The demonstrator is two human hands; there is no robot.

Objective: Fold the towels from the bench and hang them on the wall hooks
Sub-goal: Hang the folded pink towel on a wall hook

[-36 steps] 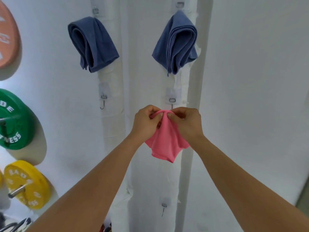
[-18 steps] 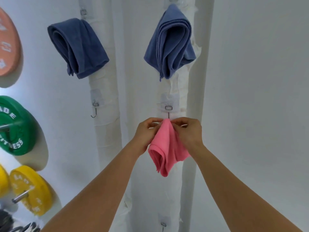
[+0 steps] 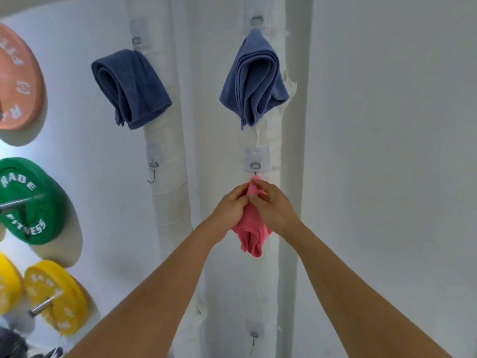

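Observation:
A folded pink towel (image 3: 251,232) hangs between my hands against the right white column, its top tip just under the middle right hook (image 3: 255,166). My left hand (image 3: 229,206) pinches the towel's top from the left, and my right hand (image 3: 271,205) pinches it from the right. Whether the towel is caught on the hook is hidden by my fingers. Two folded blue towels hang higher up: one (image 3: 130,87) on the upper left hook, the other (image 3: 254,81) on the upper right hook.
A bare hook (image 3: 152,173) sits on the left column, and another bare hook (image 3: 254,337) lower on the right column. Weight plates are mounted on the wall at left: orange (image 3: 18,78), green (image 3: 28,202), yellow (image 3: 56,297).
My hands have drawn closer together at the towel's top and lifted it up to just under the hook. The camera has tilted, so the wall sits lower in view.

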